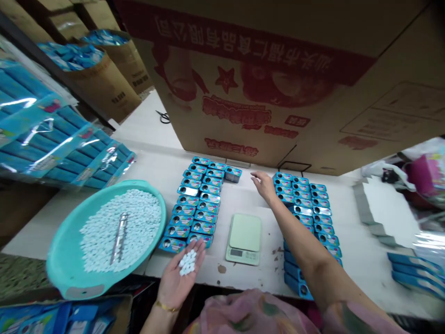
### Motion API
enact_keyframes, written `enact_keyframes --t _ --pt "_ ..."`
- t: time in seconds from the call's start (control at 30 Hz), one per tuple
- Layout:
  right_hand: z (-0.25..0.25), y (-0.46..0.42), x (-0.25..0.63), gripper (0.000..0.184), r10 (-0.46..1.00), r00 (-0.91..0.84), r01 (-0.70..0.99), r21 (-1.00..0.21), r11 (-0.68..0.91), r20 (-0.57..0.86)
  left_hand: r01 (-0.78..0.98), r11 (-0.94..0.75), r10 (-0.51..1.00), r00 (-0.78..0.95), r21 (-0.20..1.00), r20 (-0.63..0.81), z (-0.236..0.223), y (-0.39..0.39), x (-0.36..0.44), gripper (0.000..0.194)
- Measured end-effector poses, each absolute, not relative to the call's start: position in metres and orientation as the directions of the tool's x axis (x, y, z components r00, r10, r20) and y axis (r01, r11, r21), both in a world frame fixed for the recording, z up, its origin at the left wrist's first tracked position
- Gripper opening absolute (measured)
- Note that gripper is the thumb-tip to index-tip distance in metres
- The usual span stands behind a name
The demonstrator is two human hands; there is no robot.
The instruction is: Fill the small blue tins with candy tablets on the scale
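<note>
My left hand (183,266) is palm up and cupped around a small heap of white candies (187,262), in front of the near end of the left rows of small blue tins (183,210). Stretched forward over the table, my right hand (263,183) holds nothing, and its fingers are slightly bent and apart. A single blue tin (232,173) stands to the left of those fingertips, not touching them. More blue tins (301,202) lie in rows by my right forearm. Between the two groups sits a pale green kitchen scale (244,234) with nothing on its platform.
A turquoise basin (57,260) full of white candies, with a metal scoop (119,236) in it, stands at left. Behind rises a large cardboard box (250,93). Scissors (163,117) lie behind the basin. Wrapped blue packs (62,139) are at far left.
</note>
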State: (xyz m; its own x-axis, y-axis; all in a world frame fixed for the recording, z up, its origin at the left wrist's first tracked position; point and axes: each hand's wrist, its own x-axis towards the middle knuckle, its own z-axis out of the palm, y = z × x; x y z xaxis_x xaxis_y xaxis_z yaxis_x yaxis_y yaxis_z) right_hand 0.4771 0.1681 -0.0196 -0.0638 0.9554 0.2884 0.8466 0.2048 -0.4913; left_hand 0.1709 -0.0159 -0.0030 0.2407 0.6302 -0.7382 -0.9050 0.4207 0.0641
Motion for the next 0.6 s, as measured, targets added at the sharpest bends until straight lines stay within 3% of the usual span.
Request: enact_keyframes --t 0.07,0.13,0.27,0.4,0.53,0.6 --pt "-0.018 0.127 0.517 0.019 0.929 -0.117 0.93 -0.289 0.226 0.352 -0.904 0.424 0.577 0.223 0.055 -0.786 -0.006 -0.029 0.163 0.032" --pt "-0.02 0.095 0.547 0.016 0.933 -0.12 0.955 -0.217 0.202 0.339 -0.892 0.446 0.524 0.197 0.07 -0.828 -0.008 -0.038 0.163 0.032" --pt "-0.033 0.078 0.568 0.022 0.945 -0.092 0.976 -0.161 0.149 0.314 -0.843 0.535 0.473 0.242 0.058 -0.847 -0.003 -0.041 0.181 0.031" --pt "-0.024 0.073 0.553 0.028 0.954 -0.117 0.979 -0.13 0.158 0.278 -0.807 0.588 0.53 0.332 0.055 -0.78 0.006 -0.034 0.201 0.03" --pt "0.006 0.037 0.51 0.016 0.943 -0.281 0.947 -0.106 0.302 0.179 -0.771 0.633 0.536 0.369 0.072 -0.759 0.01 -0.038 0.209 0.029" --pt "0.015 0.018 0.479 0.013 0.892 -0.45 0.889 -0.075 0.452 0.05 -0.758 0.65 0.531 0.392 0.064 -0.751 0.009 -0.044 0.212 0.029"
